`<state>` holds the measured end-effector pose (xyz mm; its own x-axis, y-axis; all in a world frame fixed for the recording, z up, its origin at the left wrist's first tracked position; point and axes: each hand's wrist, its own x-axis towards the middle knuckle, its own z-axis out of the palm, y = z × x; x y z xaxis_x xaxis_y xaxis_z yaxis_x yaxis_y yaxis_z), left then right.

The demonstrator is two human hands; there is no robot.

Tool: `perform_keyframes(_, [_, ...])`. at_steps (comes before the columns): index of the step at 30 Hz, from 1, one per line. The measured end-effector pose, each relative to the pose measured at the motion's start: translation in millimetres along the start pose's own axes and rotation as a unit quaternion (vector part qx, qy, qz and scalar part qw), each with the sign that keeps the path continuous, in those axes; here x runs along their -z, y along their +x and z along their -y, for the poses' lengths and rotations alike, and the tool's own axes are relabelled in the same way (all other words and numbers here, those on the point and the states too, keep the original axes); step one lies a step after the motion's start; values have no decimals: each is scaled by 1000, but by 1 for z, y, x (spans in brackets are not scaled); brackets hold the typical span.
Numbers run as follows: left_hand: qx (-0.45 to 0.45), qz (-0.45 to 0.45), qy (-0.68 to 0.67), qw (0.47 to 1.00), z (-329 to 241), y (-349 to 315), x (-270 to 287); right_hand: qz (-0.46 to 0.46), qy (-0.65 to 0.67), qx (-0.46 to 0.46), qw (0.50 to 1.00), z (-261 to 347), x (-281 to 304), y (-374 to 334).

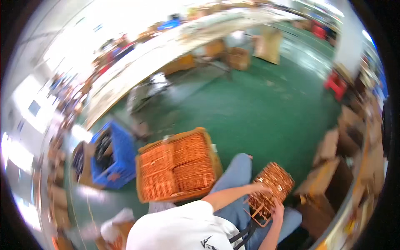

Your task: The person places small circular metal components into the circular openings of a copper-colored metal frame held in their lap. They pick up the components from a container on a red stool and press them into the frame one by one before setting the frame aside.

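Over my lap I hold an orange-brown wicker basket (273, 177), tilted, with a thin frame-like part (261, 209) showing at its near end. My left hand (261, 188) is closed on the basket's near left side. At the near right, the fingers of my right hand (277, 208) grip it beside the thin frame. Motion blur hides the finer weave and the exact fingertips. To the left of my knee stands an open cardboard carton (141, 192) packed with similar orange wicker pieces (191, 160).
A blue plastic crate (125, 143) with dark contents stands left of the carton. Open cardboard boxes (321, 179) line my right side. A long table (146, 62) crosses the far side, with boxes (238, 58) beneath it. A red stool (335, 85) stands far right on the green floor (266, 108).
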<state>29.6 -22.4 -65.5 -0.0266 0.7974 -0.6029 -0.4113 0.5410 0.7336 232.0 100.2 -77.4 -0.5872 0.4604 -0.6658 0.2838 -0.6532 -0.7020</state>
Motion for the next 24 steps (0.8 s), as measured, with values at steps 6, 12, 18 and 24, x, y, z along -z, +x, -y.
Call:
perform_keyframes(6, [-52, -70, -116, 989, 9, -29, 18, -23, -64, -20, 997, -13, -52, 18])
perform_keyframes(12, [24, -28, -44, 998, 8, -14, 8, 3, 37, -38, 999, 3, -37, -16])
perform_keyframes(18, [69, -23, -170, 983, 20, -5, 19, 16, 84, -26, 996, -8, -32, -13])
perform_keyframes(24, [89, -55, -195, 975, 16, -20, 31, -51, -37, 18, 998, -3, -55, -15])
